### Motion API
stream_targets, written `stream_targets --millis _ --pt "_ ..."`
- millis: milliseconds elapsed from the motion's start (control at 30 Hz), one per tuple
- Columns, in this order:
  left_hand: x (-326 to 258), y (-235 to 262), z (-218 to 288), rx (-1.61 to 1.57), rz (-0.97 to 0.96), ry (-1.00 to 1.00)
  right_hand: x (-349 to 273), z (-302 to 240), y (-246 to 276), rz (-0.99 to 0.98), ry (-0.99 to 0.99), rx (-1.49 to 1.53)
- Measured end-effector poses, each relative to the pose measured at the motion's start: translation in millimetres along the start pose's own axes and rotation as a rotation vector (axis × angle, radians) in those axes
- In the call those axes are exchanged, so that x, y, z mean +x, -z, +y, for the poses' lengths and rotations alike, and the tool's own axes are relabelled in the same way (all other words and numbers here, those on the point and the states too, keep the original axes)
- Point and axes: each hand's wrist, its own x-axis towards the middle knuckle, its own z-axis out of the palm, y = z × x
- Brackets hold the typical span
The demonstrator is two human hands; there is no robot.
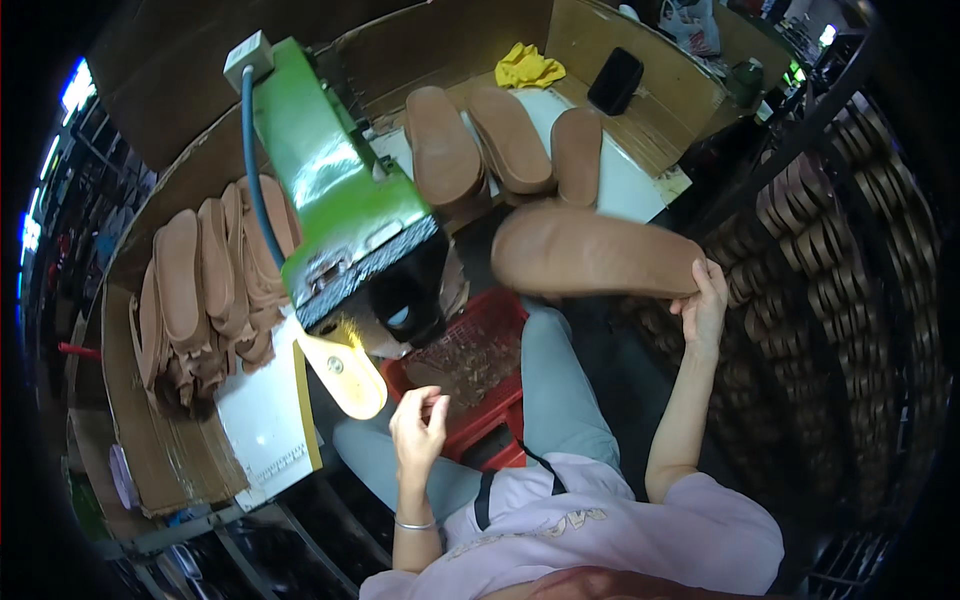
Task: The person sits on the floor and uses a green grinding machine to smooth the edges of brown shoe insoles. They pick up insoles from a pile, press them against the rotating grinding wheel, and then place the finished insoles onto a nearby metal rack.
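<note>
My right hand [703, 305] grips one end of a brown shoe sole [595, 250], holding it out flat over the gap between my knee and the white tabletop. The sole is slightly smeared by motion. My left hand [418, 432] is raised above my thigh with its fingers curled in, and nothing shows in them. Close beside it is the brightly lit yellow rounded arm [347, 375] of a green machine [335, 165]. Past the held sole, more brown soles [445, 150] lie stacked on the white tabletop.
Several brown pieces [185, 285] are heaped at left inside a cardboard wall [180, 450]. A red basket [505, 315] with scraps stands between my knees. A yellow cloth [528, 67] and a black phone-like object [616, 80] lie at the back. Racks of brown pieces [850, 300] fill the right side.
</note>
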Motion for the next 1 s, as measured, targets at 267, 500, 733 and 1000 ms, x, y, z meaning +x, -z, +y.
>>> stream_targets --millis 267,500,733,1000 --pt "129.8 57.6 -109.7 0.173 0.600 0.046 38.7 27.2 -99.7 -0.168 -0.133 0.462" --pt "212.4 148.6 -196.6 -0.057 0.790 0.040 123.5 1.3 -95.8 -0.105 0.268 0.040" --pt "230.5 108.5 -150.1 0.560 0.966 -0.295 278.1 20.4 -177.8 -0.116 0.290 -0.254" --pt "234.2 100.1 -134.5 0.389 0.873 -0.017 348.6 47.7 -295.2 -0.349 0.199 -0.721"
